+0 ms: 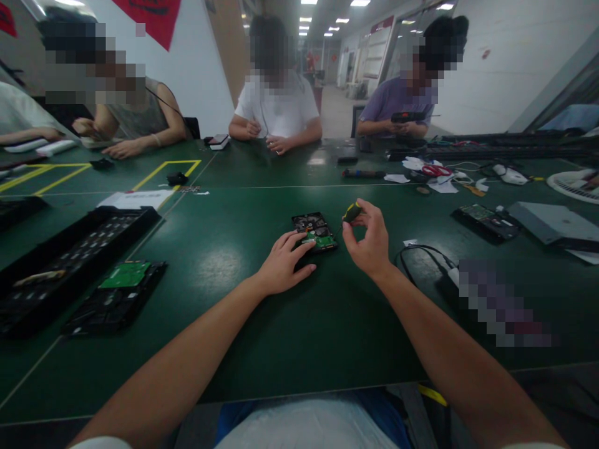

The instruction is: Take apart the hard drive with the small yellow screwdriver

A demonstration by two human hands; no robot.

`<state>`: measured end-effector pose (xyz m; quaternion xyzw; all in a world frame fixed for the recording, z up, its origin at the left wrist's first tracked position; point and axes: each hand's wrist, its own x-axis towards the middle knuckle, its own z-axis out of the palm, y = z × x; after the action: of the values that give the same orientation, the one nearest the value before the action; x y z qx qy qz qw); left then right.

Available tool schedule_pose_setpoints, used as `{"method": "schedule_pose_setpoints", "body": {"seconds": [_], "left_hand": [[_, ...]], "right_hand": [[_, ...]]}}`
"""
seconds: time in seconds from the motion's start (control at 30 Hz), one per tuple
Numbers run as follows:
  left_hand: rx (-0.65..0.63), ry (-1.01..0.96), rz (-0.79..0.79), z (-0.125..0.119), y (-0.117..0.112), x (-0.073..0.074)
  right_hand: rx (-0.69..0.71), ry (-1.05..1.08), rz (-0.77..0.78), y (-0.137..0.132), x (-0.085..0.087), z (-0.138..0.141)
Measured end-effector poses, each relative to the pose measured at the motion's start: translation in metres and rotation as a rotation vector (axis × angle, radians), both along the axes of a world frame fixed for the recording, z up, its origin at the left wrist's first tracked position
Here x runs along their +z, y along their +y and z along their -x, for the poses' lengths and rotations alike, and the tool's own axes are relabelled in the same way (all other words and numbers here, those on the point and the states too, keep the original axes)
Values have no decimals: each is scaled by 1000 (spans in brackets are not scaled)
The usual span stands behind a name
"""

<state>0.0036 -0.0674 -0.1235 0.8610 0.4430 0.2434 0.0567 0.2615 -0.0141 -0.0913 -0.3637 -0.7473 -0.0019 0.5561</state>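
A small black hard drive (314, 229) with a green circuit board lies on the green table (262, 312) in front of me. My left hand (283, 265) rests on its near edge, fingers spread flat and pressing on it. My right hand (367, 240) is closed around a small screwdriver (350, 212) with a black and yellow handle. It is held upright just right of the drive, tip pointing down toward the board.
A black tray (70, 249) and another drive with a green board (121, 290) lie at left. More drives (484, 221), a grey box (552, 223), cables and scissors (435, 169) sit at right. Three people sit across the table.
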Motion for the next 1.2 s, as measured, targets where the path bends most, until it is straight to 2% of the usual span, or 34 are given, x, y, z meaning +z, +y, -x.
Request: {"method": "schedule_pose_setpoints", "body": {"seconds": [0.33, 0.53, 0.8, 1.2], "left_hand": [[15, -13, -3, -1, 1, 0], [16, -16, -1, -2, 0, 1], [14, -28, -9, 0, 2, -3], [13, -45, -29, 0, 3, -6]], "right_hand": [[1, -19, -8, -1, 4, 0], [32, 23, 16, 0, 1, 1], [-27, -44, -19, -4, 7, -1], [-9, -54, -15, -6, 10, -1]]}}
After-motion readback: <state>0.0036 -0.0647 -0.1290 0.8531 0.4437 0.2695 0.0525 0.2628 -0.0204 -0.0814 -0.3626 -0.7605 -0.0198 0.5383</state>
